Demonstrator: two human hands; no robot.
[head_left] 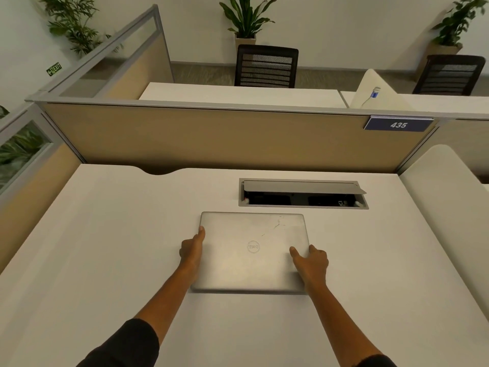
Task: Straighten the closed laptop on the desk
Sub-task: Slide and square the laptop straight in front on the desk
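A closed silver laptop (251, 250) lies flat on the white desk (105, 247), its edges roughly parallel to the desk's back panel. My left hand (191, 249) presses against the laptop's left edge, thumb on the lid rim. On the right side my right hand (311, 262) grips the edge, with the thumb resting on the lid and the fingers around the side.
An open cable tray (303, 194) with a raised grey flap is sunk into the desk just behind the laptop. A tan partition (225, 139) with a blue "435" sign (398, 125) bounds the back. A white side panel (444, 186) stands at the right.
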